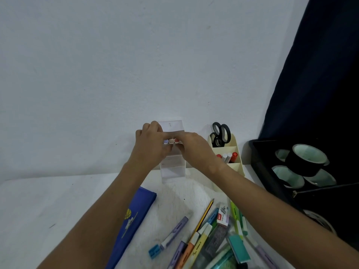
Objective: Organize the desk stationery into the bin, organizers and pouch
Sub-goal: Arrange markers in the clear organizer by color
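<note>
Both hands [149, 146] [194, 148] apparently pinch markers [171, 141] above white desk [48, 200].

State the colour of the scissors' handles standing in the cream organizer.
Black. The scissors stand handles-up in the cream organizer, clearest in the head view.

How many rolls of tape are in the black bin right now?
4 visible: a black roll stacked on top, one behind it at the left, and two beneath it. More may be hidden underneath.

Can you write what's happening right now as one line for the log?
left hand + right hand: holding markers | over clear organizer | scissors in cream organizer | pens loose on desk
</note>
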